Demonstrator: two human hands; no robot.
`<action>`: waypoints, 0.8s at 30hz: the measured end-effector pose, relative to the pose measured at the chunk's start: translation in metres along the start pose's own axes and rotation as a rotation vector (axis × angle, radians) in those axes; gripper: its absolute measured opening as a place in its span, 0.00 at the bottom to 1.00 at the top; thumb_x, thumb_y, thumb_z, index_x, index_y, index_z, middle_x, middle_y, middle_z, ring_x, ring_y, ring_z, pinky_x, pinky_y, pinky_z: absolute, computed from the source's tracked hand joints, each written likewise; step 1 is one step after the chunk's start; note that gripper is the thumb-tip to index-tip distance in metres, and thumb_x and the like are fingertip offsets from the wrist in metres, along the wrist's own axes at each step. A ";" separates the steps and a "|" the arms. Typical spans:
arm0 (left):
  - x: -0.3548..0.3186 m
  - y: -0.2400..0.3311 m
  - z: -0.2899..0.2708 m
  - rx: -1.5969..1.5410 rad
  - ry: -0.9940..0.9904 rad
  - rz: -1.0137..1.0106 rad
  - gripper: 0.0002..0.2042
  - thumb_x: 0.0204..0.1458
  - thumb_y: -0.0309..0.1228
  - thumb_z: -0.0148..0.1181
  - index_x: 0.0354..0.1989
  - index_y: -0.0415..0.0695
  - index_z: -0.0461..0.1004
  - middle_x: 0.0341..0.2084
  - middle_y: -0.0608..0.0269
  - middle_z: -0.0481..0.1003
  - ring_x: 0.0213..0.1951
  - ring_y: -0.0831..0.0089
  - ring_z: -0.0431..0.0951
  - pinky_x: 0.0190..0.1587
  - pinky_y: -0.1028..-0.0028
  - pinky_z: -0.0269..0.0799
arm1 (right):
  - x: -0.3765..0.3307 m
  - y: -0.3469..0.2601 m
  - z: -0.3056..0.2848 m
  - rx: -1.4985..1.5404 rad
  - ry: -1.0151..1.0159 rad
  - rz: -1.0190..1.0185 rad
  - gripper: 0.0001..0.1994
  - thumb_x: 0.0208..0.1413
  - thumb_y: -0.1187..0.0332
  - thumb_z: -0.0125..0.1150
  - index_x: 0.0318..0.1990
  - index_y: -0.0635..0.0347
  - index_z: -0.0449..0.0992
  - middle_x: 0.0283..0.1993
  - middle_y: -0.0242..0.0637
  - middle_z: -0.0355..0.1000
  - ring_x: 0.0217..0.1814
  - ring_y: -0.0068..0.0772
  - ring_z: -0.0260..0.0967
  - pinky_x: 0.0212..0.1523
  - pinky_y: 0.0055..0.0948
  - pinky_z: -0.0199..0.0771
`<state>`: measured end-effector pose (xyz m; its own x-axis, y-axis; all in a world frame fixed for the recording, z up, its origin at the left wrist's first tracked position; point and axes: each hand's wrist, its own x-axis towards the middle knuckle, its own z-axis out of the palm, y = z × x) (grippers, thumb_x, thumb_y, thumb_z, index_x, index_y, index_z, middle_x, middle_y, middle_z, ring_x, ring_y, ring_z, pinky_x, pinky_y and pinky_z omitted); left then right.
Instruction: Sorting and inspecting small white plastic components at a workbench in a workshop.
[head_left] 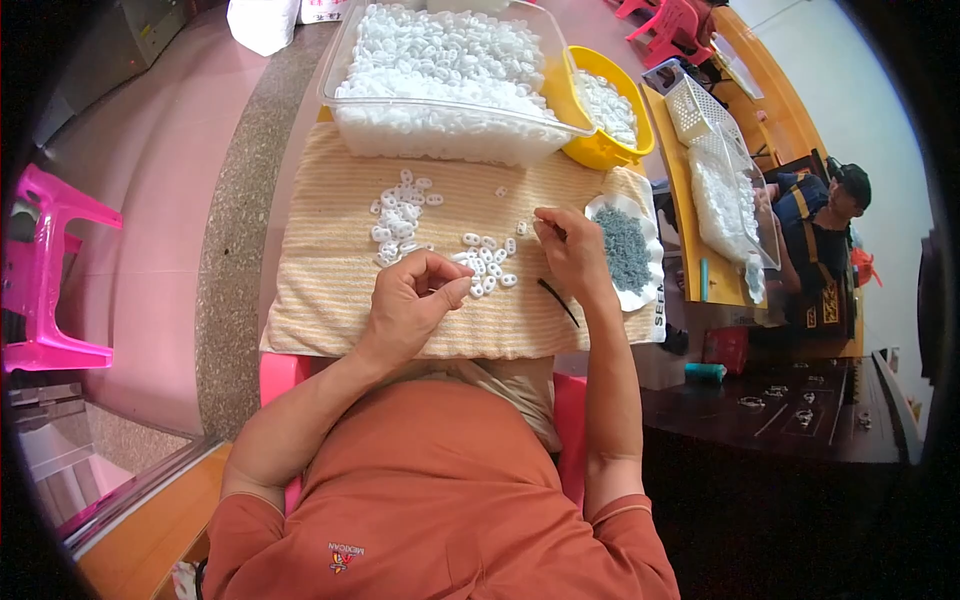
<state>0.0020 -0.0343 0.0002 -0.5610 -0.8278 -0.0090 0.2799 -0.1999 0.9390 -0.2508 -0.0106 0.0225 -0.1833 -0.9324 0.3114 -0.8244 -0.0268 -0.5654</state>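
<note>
Pink tiled floor (165,225), one speckled grey strip (245,220) across it; one pink stool (70,270) left. Right: a second desk (672,170), one other person (820,225) beside it.

Work surface: one striped towel (325,290). At its far edge, one clear bin (440,143) and one yellow tub (605,157), both holding white pieces too many to count. Right side, one white dish (652,240) with one heap of grey-blue bits (626,250); near it, one black strip (558,302).

White two-holed pieces (485,258) on the towel: two groups, between and beyond the hands. Right group roughly a dozen; left overlaps, uncountable. One stray lies farther off.

Hands: two. Left hand (415,305) beside the right group, grip nearly closed, thumb to forefinger; cannot tell what is between. Right hand (572,245) near the dish, grip pinched; contents cannot be told.

Writing: dark lettering on the towel's right edge; one small emblem (345,556) with lettering on the wearer's rust-coloured shirt (440,520).
</note>
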 end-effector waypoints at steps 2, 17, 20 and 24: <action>-0.001 0.001 0.000 -0.009 0.004 -0.006 0.04 0.54 0.22 0.60 0.35 0.37 0.72 0.38 0.55 0.78 0.32 0.81 0.75 0.36 0.80 0.75 | -0.006 -0.015 0.000 0.078 -0.052 -0.016 0.07 0.53 0.76 0.59 0.40 0.66 0.77 0.34 0.43 0.74 0.34 0.37 0.72 0.36 0.30 0.72; -0.008 0.008 0.009 -0.207 -0.011 -0.128 0.05 0.55 0.24 0.60 0.37 0.39 0.73 0.30 0.65 0.77 0.32 0.81 0.77 0.37 0.79 0.76 | -0.065 -0.087 0.014 0.802 -0.227 0.169 0.07 0.57 0.78 0.59 0.42 0.69 0.76 0.38 0.37 0.74 0.36 0.22 0.73 0.35 0.19 0.75; -0.010 0.007 0.013 -0.206 -0.021 -0.145 0.04 0.55 0.24 0.60 0.37 0.38 0.73 0.29 0.64 0.77 0.31 0.80 0.77 0.36 0.80 0.77 | -0.072 -0.083 0.013 0.684 -0.177 0.057 0.06 0.56 0.78 0.60 0.42 0.66 0.77 0.37 0.35 0.73 0.34 0.20 0.71 0.33 0.18 0.71; -0.015 0.010 0.017 -0.227 -0.037 -0.210 0.04 0.56 0.24 0.59 0.37 0.37 0.72 0.30 0.63 0.77 0.31 0.78 0.79 0.36 0.79 0.79 | -0.077 -0.085 -0.002 0.497 -0.145 -0.011 0.08 0.52 0.79 0.63 0.40 0.65 0.77 0.34 0.36 0.73 0.32 0.22 0.71 0.31 0.19 0.70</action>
<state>-0.0004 -0.0152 0.0157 -0.6519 -0.7370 -0.1786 0.3189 -0.4802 0.8172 -0.1680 0.0636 0.0478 -0.0710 -0.9706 0.2301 -0.4652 -0.1718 -0.8684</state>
